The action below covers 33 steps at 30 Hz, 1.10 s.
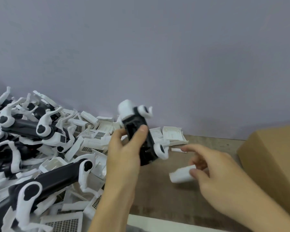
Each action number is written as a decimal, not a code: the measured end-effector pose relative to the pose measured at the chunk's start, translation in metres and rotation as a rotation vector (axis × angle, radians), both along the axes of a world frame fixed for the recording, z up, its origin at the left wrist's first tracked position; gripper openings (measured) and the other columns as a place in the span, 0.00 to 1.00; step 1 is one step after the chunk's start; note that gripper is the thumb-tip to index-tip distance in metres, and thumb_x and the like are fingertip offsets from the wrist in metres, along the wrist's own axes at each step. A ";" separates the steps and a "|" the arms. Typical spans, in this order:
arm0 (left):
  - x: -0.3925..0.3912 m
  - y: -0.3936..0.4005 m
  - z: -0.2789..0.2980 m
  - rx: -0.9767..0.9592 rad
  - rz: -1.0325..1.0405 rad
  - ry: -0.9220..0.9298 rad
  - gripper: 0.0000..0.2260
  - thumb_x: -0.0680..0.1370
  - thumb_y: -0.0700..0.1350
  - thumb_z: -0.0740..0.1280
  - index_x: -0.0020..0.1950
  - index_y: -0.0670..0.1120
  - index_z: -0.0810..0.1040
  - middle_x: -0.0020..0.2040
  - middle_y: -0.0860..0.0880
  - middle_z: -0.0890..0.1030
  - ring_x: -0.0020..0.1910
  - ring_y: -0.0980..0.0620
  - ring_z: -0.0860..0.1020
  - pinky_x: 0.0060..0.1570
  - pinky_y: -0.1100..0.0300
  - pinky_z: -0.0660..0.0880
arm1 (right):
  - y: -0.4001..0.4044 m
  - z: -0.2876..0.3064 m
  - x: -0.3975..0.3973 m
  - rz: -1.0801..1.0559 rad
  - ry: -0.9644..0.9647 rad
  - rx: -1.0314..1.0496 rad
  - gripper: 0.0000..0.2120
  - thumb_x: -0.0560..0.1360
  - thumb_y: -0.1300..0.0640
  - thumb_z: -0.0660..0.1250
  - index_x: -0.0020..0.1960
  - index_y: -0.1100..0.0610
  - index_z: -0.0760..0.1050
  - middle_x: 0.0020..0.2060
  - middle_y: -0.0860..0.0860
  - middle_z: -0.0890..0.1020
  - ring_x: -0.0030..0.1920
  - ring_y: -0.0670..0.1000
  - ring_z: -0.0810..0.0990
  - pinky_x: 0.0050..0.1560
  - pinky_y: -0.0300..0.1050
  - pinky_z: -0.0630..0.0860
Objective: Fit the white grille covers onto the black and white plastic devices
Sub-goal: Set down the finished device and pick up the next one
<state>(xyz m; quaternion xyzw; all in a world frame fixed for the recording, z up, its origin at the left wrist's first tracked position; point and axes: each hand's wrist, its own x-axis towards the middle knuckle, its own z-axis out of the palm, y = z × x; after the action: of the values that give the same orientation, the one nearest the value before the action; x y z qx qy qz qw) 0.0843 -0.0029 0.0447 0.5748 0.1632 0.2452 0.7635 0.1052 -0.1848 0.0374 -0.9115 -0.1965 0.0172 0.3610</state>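
My left hand (124,153) grips a black and white plastic device (139,129) and holds it up above the brown table, its white rounded end tilted away toward the wall. My right hand (214,174) is lower and to the right, pinching a white grille cover (182,174) between thumb and fingers, with the index finger stretched out. The cover and the device are apart, with a gap between them. Both are blurred by motion.
A big heap of black and white devices (32,131) and loose white grille covers (97,134) fills the left side against the grey wall. More covers (172,133) lie behind my hands. A cardboard box (274,158) stands at the right.
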 end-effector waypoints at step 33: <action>0.010 -0.014 -0.024 0.052 -0.024 0.106 0.07 0.82 0.44 0.64 0.51 0.57 0.78 0.41 0.61 0.84 0.47 0.57 0.83 0.51 0.54 0.77 | 0.001 0.035 -0.016 0.388 0.533 -0.275 0.19 0.59 0.39 0.76 0.49 0.32 0.77 0.45 0.37 0.81 0.40 0.37 0.78 0.44 0.31 0.74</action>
<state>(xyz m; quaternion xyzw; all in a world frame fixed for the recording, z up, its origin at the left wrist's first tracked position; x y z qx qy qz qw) 0.0943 -0.0172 0.0211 0.6087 0.1901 0.2094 0.7413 0.0894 -0.1838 0.0721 -0.8608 -0.2607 0.3489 0.2634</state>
